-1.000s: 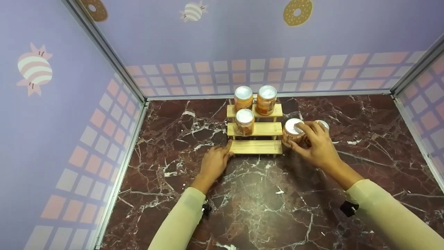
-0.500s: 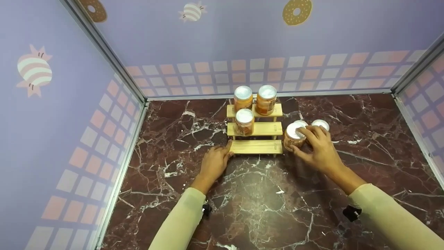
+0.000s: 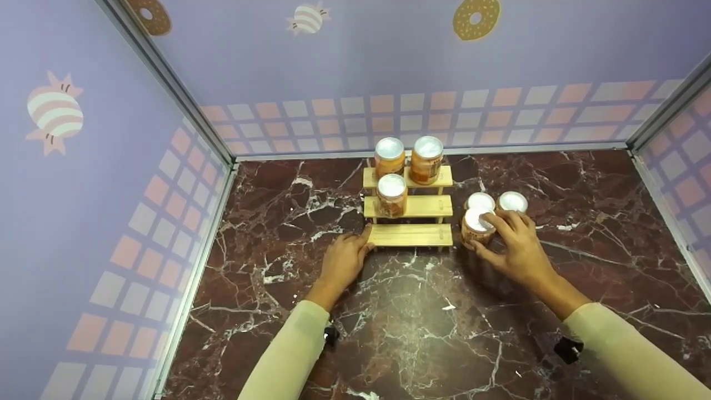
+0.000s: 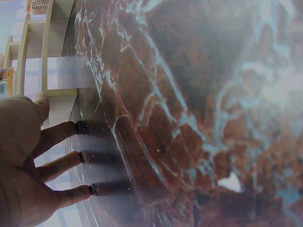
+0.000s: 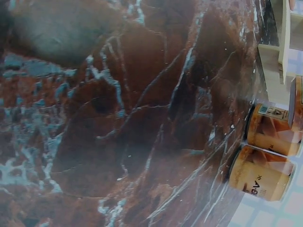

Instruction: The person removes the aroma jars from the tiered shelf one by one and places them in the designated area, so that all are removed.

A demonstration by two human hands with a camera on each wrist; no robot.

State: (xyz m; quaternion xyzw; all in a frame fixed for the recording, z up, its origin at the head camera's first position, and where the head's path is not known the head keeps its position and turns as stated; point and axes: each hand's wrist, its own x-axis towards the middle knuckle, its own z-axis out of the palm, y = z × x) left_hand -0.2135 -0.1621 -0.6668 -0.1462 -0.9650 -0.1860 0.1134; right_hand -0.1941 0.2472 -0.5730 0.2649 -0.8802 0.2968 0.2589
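Plainly — right hand (image 3: 519,249) grips jar (image 3: 475,229), left hand (image 3: 341,261) touches shelf (image 3: 411,235).

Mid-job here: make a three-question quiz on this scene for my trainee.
1. Which tier of the three-tier wooden stand bears two jars? A) top B) middle C) bottom
2. True or false: the left hand holds a jar.
3. Fill in: the right hand grips the nearest jar, with ___ more jars close by it.

Key: 1. A. 2. False; it touches the bottom tier's left end. 3. Two.
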